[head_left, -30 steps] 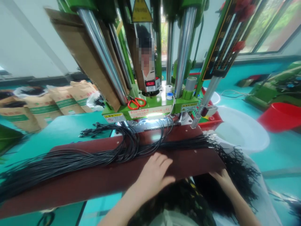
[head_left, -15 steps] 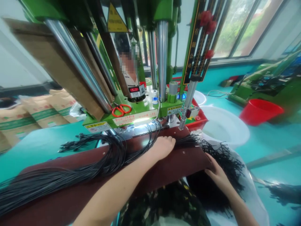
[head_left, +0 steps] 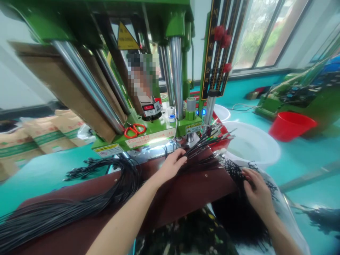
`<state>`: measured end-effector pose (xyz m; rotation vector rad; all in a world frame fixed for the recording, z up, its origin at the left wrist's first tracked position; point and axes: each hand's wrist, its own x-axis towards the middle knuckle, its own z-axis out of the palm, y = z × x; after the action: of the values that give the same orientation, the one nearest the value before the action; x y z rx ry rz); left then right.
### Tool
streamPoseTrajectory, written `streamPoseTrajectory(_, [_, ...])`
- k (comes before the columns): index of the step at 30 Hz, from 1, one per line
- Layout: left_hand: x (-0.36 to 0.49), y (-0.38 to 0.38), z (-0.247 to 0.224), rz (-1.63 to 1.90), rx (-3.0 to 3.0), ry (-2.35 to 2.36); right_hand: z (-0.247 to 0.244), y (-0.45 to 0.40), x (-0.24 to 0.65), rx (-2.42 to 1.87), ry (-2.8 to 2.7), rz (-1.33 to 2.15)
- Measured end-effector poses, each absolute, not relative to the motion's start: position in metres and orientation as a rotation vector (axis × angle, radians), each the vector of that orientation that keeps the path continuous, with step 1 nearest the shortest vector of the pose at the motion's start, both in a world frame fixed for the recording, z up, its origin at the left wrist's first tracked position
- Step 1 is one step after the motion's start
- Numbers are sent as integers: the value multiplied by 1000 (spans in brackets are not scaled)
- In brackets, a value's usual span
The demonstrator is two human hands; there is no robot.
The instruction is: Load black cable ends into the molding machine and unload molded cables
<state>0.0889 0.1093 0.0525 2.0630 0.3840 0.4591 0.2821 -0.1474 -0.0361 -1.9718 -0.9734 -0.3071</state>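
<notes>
Your left hand was closed around a cable bundle above the brown board. Your right hand, half curled, was beside the board's right end at the black strands; its hold, I cannot tell. Long cables lay on the board's left; orange-handled scissors rested behind it.

Bare near strip of worktop open from above, between left forearm and right hand. Left side: looped black cables obstruct. Machine side: raised, fanned cables and front steel column limit access.
</notes>
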Motion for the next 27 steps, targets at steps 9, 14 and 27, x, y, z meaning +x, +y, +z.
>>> streamPoseTrajectory(9, [86, 102, 52, 601, 2076, 488, 40, -80, 201, -1538, -1160, 365])
streamPoseTrajectory(14, [77, 106, 58, 482, 1848, 371, 43, -48, 187, -1336, -1048, 692])
streamPoseTrajectory(27, [24, 54, 53, -41, 1613, 329, 76, -25, 206, -788, -792, 1057])
